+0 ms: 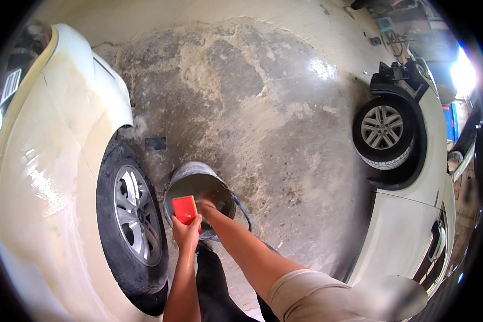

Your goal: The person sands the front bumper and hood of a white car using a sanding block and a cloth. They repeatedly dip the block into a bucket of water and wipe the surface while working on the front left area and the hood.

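My left hand (185, 232) grips a flat red block (183, 208) with a yellow edge, held over the front part of a grey bucket (195, 167) of murky water. My right hand (206, 204) reaches into the bucket beside the block; its fingers are under the water and hidden. The bucket stands on the floor by the silver-rimmed wheel (138, 212) of the white car (59, 134) on my left, whose panel looks wet with pale yellowish patches.
A second white car (394, 231) with a black tyre (385, 129) and exposed dark parts at one end stands on my right. The stained concrete floor (263, 134) runs between the cars. A bright opening (463, 72) and assorted objects are at the far right.
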### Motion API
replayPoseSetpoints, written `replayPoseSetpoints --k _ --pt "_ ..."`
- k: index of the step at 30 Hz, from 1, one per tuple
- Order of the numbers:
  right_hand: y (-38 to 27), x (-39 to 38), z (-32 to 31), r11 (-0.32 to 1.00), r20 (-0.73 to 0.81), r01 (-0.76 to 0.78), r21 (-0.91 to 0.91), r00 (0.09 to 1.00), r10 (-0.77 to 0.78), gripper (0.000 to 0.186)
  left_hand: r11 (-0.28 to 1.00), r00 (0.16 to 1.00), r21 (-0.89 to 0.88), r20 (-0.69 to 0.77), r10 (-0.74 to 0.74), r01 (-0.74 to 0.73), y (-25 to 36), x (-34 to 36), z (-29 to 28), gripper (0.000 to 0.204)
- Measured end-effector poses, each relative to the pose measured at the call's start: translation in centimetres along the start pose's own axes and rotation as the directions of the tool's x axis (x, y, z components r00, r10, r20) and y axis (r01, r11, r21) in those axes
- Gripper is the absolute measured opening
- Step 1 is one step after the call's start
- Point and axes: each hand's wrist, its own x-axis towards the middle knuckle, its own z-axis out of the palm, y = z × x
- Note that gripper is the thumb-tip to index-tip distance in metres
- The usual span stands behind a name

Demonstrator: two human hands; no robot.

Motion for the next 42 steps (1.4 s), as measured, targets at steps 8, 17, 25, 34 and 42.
replayPoseSetpoints --k 8,17,25,34,42 --pt "-1.3 -6.7 -6.8 0.984 -0.16 0.125 0.124 0.982 -0.105 0.04 0.98 0.994 -0.19 0.084 0.07 -0.053 2.1 -4.1 -1.8 0.068" --pt "-2.7 -26.5 -22.2 0.712 -0.514 0.431 0.554 0.85 -0.115 0.042 0.912 0.966 -0.406 0.254 0.046 0.063 9.3 -12.5 -11.4 0.052" --pt "4.1 -45.4 -36.0 0.3 -0.44 0.392 0.869 0.891 0.11 0.047 0.842 0.705 -0.482 0.683 0.19 0.24 17.8 -23.0 -14.2 0.038" --pt "14.0 -60.9 -46.1 -0.201 -0.581 0.576 0.792 0.813 0.04 0.043 0.883 0.324 -0.394 0.895 0.306 0.254 30.3 -42.3 -5.1 0.054" --pt "26.8 -64.6 -50.0 0.31 -0.827 0.768 0.561 0.5 0.257 0.064 0.945 0.174 -0.323 0.935 0.309 0.057 33.8 -57.4 4.0 0.043"
